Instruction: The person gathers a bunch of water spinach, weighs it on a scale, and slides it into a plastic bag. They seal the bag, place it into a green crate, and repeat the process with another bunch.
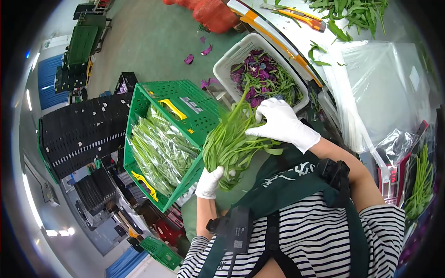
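Note:
My left hand (209, 182), in a white glove, is closed around the lower end of a loose bunch of leafy greens (236, 141) with long stems. Beside the bunch's upper right is my right hand (282, 124), also gloved. Its fingers are curved, with a gap between thumb and forefinger, and the thumb lies against the leaves. Left of the bunch, a green crate (185, 87) holds bagged greens (162, 150) in clear plastic. Behind my right hand, a white basket (223, 69) contains purple leaves and green trimmings (264, 74).
On the white table (301, 39) at upper right lie a yellow-orange utility knife (306, 18), loose greens (352, 14) and clear plastic bags (384, 83). A red-and-white device (391, 183) stands at right. Black crates (85, 132) are stacked at left; red sacks (213, 14) sit behind. Purple scraps (188, 59) dot the floor.

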{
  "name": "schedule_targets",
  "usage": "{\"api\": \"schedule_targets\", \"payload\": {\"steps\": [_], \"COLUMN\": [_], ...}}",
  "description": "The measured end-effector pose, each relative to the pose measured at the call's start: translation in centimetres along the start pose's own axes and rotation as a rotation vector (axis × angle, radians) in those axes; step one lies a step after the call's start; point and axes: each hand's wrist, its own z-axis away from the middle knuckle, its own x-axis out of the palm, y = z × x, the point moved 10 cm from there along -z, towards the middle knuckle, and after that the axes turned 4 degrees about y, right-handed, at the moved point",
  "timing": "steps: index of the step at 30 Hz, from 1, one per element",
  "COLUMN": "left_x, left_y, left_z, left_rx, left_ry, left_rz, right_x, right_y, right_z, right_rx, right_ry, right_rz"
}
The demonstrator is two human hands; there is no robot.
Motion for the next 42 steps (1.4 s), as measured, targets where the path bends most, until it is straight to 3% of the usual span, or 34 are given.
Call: {"api": "schedule_targets", "payload": {"steps": [3, 5, 7, 8, 11, 13, 16, 17, 19, 22, 25, 29, 31, 35, 36, 40, 42], "left_x": [0.0, -0.3, -0.9, -1.5, -3.5, -3.3, -4.0, -4.2, -4.7, -4.7, -4.0, -4.0, -3.9, -5.1, -4.8, -5.2, -4.3], "left_y": [0.3, 0.6, 0.3, -0.1, -1.0, -0.6, -1.2, -1.1, -1.6, -1.7, -1.8, -1.7, -1.5, -2.8, -2.4, -3.2, -2.5], "left_z": [0.3, 0.7, 1.1, 1.5, 2.5, 3.0, 3.3, 3.4, 3.6, 3.8, 3.8, 4.3, 4.7, 4.9, 5.1, 5.1, 5.3], "left_rx": [0.044, 0.074, 0.071, 0.059, 0.023, 0.04, 0.024, 0.053, 0.014, -0.017, -0.027, 0.007, 0.011, -0.009, 0.021, -0.034, 0.006], "left_ry": [0.042, 0.071, 0.077, 0.128, 0.212, 0.164, 0.158, 0.175, 0.199, 0.2, 0.119, 0.126, 0.179, 0.129, 0.165, 0.139, 0.193], "left_rz": [-0.017, 0.025, 0.034, 0.039, 0.057, 0.155, 0.132, 0.117, 0.116, 0.121, 0.113, 0.098, 0.139, 0.147, 0.172, 0.168, 0.182], "right_x": [1.5, 0.5, -0.4, -1.9, -2.2, -1.2, -1.9, -1.5, -0.7, 0.3, 1.5, 2.5, 1.0, 1.1, 0.7, 0.8, -0.5], "right_y": [0.6, 1.0, 1.7, 1.8, 7.8, 11.9, 11.6, 10.9, 9.2, 3.4, -0.7, -0.9, 0.0, 8.8, 10.1, 13.2, 7.6], "right_z": [-0.3, -0.6, -1.4, -1.4, -2.8, -3.7, -3.2, -3.6, -3.6, -3.2, -3.3, -3.6, -3.7, -5.3, -5.5, -5.1, -4.7], "right_rx": [-0.058, -0.118, -0.154, -0.209, -0.035, 0.157, 0.205, 0.241, 0.249, 0.11, -0.029, -0.169, -0.228, 0.078, 0.02, 0.2, -0.124], "right_ry": [0.008, 0.141, 0.221, 0.368, 0.401, 0.214, 0.221, 0.118, 0.113, 0.018, -0.162, -0.032, 0.141, 0.221, 0.271, 0.191, 0.29], "right_rz": [-0.163, -0.135, 0.103, 0.193, 0.315, 0.412, 0.44, 0.282, -0.06, -0.455, -0.379, -0.334, -0.142, -0.059, 0.143, 0.136, 0.233]}}
